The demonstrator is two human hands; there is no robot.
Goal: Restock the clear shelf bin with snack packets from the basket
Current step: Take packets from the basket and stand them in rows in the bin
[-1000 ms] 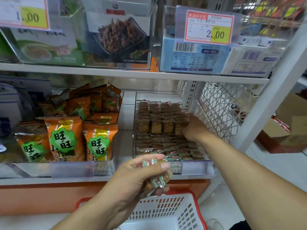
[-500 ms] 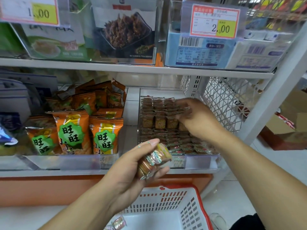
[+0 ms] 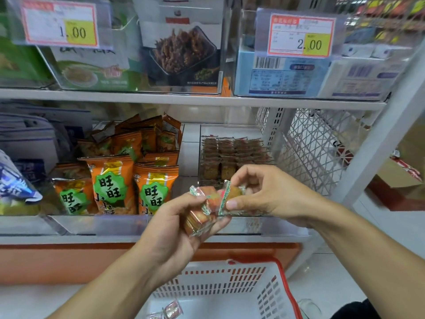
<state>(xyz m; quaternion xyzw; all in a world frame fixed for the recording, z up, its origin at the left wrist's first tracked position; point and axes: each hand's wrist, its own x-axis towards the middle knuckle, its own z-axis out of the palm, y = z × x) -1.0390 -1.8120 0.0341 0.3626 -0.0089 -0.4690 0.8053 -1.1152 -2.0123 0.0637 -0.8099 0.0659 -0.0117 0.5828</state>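
My left hand (image 3: 174, 229) grips a small stack of clear-wrapped brown snack packets (image 3: 200, 215) in front of the shelf edge. My right hand (image 3: 264, 196) pinches one packet (image 3: 231, 196) at the top of that stack between thumb and fingers. Behind both hands sits the clear shelf bin (image 3: 230, 132), holding several rows of the same packets (image 3: 232, 153). The white basket with a red rim (image 3: 232, 286) is below, with a few loose packets (image 3: 171, 310) on its bottom.
Orange snack bags (image 3: 110, 183) fill the clear bin to the left. A white mesh divider (image 3: 315, 148) and a slanted white shelf post (image 3: 379, 143) stand right of the bin. An upper shelf (image 3: 184, 100) carries boxed goods and price tags.
My right hand has come back out of the bin to the stack and now pinches a packet. My left hand has lifted the stack slightly toward it.
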